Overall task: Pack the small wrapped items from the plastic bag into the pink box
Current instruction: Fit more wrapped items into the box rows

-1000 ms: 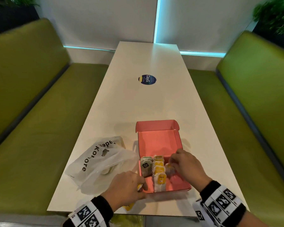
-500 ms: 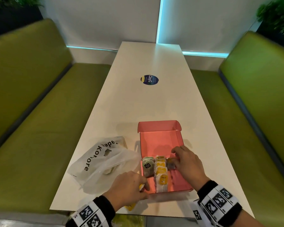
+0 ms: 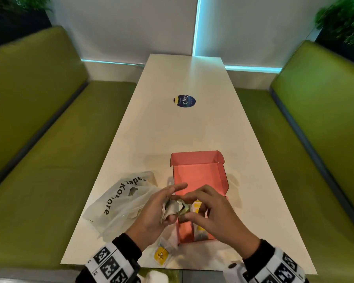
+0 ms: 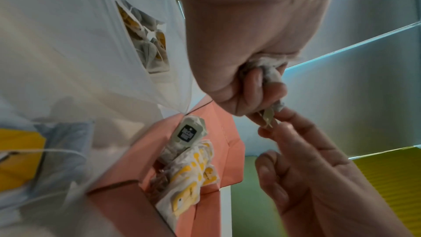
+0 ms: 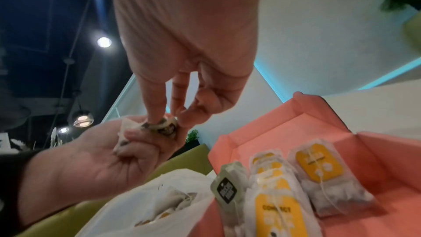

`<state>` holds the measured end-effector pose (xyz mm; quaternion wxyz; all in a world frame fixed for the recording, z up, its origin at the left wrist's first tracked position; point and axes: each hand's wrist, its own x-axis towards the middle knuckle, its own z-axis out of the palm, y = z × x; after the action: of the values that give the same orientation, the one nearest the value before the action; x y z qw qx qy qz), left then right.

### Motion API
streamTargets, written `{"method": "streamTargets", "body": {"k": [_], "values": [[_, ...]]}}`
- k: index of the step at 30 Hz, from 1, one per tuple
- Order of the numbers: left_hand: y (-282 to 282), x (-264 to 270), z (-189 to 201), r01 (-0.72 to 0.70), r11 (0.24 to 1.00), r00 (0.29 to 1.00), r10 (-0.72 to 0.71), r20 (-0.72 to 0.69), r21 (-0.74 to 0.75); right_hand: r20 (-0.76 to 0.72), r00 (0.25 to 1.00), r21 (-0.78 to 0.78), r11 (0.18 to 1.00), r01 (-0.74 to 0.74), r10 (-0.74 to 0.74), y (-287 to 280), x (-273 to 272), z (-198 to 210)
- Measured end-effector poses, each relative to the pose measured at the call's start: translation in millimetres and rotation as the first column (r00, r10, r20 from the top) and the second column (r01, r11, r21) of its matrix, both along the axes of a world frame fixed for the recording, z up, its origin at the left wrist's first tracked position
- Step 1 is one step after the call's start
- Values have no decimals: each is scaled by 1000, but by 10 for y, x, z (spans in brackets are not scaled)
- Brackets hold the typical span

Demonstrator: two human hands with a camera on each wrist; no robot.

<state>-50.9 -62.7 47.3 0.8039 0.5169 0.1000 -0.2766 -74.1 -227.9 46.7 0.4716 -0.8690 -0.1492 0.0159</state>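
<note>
Above the pink box (image 3: 199,176), a crumpled wrapped item (image 3: 173,208) is clutched in the left hand (image 3: 153,213) and pinched by the right hand (image 3: 215,215), each grip narrow.

L hand (image 3: 158,209) curled gripping, R hand (image 3: 209,213) pinching w/ thumb + fingers, fingertips meeting

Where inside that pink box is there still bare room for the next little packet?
The far half of the pink box, between the packed packets and the raised lid flap, is bare. The near end is crowded: packets stand in rows there, and both hands hover over it, the left hand and right hand together holding a wrapped item. The plastic bag borders the box's left side.
</note>
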Motion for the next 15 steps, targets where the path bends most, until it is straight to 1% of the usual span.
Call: {"method": "streamTargets", "body": {"k": [4,7,10,13,15], "values": [[-9,-5,-5,2,999,998,-5,-61,-37,127,992,-23,1000,9,-6,25,10,-126],[-21,-22,-5,8,998,995,-14,-101,-55,199,980,17,1000,17,-20,43,22,-136],[-33,-32,25,44,999,997,-45,-56,-18,187,981,73,997,29,-42,34,40,-120],[-7,-4,14,51,994,999,-51,-2,94,150,986,91,994,65,-79,6,45,-93],[30,20,-6,47,990,999,-48,6,136,96,990,114,989,89,-100,-29,49,-36]]}}
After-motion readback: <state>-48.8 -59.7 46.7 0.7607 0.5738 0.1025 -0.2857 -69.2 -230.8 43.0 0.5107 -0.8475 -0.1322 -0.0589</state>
